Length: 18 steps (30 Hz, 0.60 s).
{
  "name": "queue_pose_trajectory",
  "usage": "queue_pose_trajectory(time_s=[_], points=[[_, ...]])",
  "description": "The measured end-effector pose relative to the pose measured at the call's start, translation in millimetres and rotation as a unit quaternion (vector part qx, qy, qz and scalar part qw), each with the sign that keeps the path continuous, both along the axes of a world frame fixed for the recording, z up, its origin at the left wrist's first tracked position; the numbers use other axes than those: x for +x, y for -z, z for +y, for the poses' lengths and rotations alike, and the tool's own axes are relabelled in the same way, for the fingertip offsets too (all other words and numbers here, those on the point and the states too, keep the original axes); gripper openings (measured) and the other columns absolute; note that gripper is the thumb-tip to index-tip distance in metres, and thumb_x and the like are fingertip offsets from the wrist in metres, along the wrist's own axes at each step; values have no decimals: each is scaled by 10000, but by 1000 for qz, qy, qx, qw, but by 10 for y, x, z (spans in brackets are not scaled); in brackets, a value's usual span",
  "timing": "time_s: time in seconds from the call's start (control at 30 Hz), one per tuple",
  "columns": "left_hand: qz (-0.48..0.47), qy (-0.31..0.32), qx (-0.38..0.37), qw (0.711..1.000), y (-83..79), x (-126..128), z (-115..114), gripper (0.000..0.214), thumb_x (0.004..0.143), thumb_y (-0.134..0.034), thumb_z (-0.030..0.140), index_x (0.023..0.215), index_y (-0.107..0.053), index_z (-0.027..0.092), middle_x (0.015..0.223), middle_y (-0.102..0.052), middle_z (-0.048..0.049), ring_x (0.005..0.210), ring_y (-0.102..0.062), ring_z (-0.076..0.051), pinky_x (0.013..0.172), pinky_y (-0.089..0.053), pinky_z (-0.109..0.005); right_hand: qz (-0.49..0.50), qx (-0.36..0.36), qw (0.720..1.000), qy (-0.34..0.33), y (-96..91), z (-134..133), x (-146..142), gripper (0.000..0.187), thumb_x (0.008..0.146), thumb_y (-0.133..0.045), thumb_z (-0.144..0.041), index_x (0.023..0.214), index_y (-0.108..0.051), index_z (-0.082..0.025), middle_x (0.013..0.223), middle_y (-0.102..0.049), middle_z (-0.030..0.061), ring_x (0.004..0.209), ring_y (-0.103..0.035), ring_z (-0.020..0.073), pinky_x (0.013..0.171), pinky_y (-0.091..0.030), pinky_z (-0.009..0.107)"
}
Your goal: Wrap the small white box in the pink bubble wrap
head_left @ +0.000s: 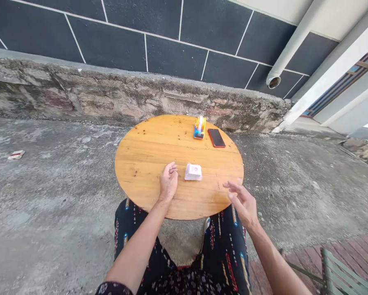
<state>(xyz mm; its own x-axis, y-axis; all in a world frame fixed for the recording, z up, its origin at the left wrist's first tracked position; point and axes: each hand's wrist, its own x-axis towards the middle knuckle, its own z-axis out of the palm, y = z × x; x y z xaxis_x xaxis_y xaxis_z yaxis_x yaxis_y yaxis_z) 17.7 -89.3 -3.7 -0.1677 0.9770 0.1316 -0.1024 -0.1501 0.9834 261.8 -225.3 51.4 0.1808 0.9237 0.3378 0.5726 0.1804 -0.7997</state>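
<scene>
A small white packet [193, 172] with a red mark lies on the round wooden table [147, 155], near its middle. My left hand [168, 182] rests on the table just left of the packet, fingers loosely curled with nothing in them. My right hand [243, 201] hovers over the table's right front edge, fingers spread and holding nothing. Neither hand touches the packet.
A dark phone [216, 137] with a red edge and a small yellow and blue box [199, 128] lie at the table's far side. A stone ledge and dark tiled wall stand behind. A drain pipe [290, 47] is at the right. A green chair [340, 274] sits bottom right.
</scene>
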Motion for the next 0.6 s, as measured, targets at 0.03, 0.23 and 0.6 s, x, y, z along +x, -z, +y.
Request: queue_pose_trajectory(time_s=[0.03, 0.23, 0.6], points=[[-5, -13, 0, 1000, 3, -8, 8, 388, 771, -487, 173, 1148, -568, 134, 1078, -644, -116, 940, -651, -186, 774, -565, -324, 28, -8, 1000, 11, 51, -198, -30, 326, 874, -565, -420, 1158, -614, -269, 1069, -700, 87, 1032, -633, 291, 943, -479, 509], [51, -37, 19, 998, 38, 7, 7, 330, 749, -487, 210, 1048, -608, 140, 1031, -658, -103, 908, -655, -186, 722, -570, -298, 225, -183, 957, -7, 1095, -1115, -742, 310, 864, -504, -477, 941, -687, -239, 799, -726, 66, 740, -676, 263, 630, -552, 388], [88, -42, 23, 995, 102, 44, 27, 316, 739, -490, 186, 1016, -634, 144, 1019, -675, -88, 874, -662, -177, 757, -564, -308, 51, -74, 985, -145, 773, -1096, -860, 238, 890, -484, -248, 963, -710, -267, 888, -711, 40, 859, -653, 224, 781, -519, 370]])
